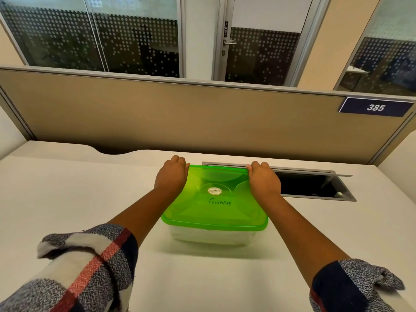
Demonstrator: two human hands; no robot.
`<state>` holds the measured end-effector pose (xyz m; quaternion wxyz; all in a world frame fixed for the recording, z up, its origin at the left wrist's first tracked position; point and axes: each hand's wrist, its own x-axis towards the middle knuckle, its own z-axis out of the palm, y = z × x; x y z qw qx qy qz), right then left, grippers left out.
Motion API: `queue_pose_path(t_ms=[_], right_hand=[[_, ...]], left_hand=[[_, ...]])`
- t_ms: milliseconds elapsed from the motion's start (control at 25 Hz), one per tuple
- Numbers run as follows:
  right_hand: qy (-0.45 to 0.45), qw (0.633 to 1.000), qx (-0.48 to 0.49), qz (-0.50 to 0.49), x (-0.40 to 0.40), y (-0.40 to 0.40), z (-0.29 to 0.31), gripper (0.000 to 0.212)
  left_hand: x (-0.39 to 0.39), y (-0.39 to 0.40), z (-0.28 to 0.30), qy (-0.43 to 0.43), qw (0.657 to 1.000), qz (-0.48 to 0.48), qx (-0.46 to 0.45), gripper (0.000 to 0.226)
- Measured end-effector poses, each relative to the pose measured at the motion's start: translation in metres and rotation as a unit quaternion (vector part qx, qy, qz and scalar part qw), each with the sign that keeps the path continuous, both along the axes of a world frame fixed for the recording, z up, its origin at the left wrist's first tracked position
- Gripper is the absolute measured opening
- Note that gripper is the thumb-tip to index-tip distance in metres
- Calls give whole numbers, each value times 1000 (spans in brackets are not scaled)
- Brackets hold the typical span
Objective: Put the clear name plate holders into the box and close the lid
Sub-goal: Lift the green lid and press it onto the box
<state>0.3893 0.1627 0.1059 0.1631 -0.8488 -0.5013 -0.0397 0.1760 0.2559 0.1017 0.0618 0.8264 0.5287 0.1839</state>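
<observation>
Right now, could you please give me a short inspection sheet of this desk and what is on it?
Surface: white desk, the box standing near its middle.
Job's things: clear box with green lid lying on top; whether it is snapped shut all round cannot be told. Holders cannot be made out through the wall.
Clutter: nothing seen.
Hands: left hand and right hand grip the lid's far corners, fingers curled over the far edge.
Cables: nothing seen; open cable hatch in the desk to the right of the box.
Surroundings: tan partition with sign 385; glass wall and door behind.
</observation>
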Motion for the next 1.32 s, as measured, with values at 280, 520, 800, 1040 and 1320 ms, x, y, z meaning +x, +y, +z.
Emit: queue_pose_path(t_ms=[280, 520, 800, 1040, 1320], right_hand=[[98, 994, -34, 25, 12, 10, -8, 49], [205, 974, -94, 30, 26, 24, -10, 58], [263, 957, -121, -22, 31, 37, -13, 53], [215, 970, -109, 17, 32, 31, -13, 54], [204, 974, -88, 45, 35, 33, -16, 51]], left_hand=[[6, 15, -9, 0, 1000, 2, 14, 40], [6, 19, -12, 19, 1000, 1, -17, 44], [11, 41, -12, -18, 995, -15, -96, 50], [15, 51, -12, 3, 994, -9, -104, 58], [18, 55, -11, 41, 997, 38, -61, 61]])
